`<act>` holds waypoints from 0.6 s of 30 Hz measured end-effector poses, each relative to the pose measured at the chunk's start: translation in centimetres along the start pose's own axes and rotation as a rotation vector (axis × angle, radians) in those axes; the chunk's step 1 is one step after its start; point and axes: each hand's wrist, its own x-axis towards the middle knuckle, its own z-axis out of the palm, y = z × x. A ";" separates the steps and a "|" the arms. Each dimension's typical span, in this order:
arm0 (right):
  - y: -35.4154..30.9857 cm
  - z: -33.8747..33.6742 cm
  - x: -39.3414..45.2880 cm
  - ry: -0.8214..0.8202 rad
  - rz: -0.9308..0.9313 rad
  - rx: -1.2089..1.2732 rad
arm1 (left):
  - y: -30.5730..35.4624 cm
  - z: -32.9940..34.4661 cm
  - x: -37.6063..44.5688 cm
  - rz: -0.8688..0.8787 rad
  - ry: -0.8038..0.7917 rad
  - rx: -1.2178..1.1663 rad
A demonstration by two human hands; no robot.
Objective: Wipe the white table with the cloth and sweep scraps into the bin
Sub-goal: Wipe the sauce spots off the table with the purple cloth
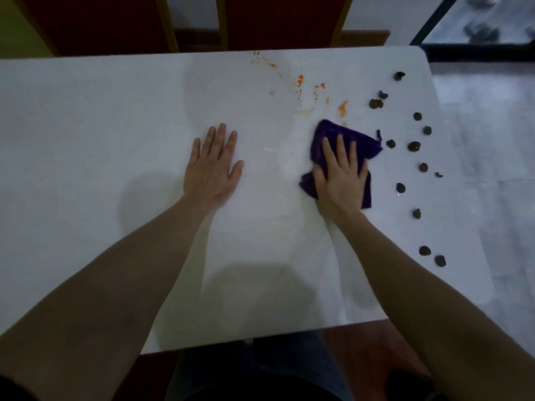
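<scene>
Head view: purple cloth [346,141] under flat right hand [341,176], scraps [414,146] just beyond.

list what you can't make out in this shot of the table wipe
1. The bin: not in the head view, so its place is unknown.
2. The purple cloth: its middle is covered by the right hand.
3. The dark scraps: too small and dim to identify.
4. The white table: its left end is cut off by the frame edge.
5. Table under the left hand: covered.
</scene>
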 end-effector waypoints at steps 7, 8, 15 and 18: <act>-6.6 1.9 -2.6 -0.056 -0.400 -0.022 | -2.2 -0.8 0.8 -0.038 -0.015 0.009; -5.9 2.0 -4.3 -0.071 -0.459 -0.021 | -2.3 -0.8 0.9 -0.038 -0.018 0.004; 3.5 -0.2 -6.2 -0.097 -0.315 -0.039 | -2.2 -0.9 1.0 -0.047 0.001 -0.026; 3.4 -1.1 -0.4 -0.046 -0.125 -0.031 | -2.4 -0.8 1.0 -0.042 0.006 -0.014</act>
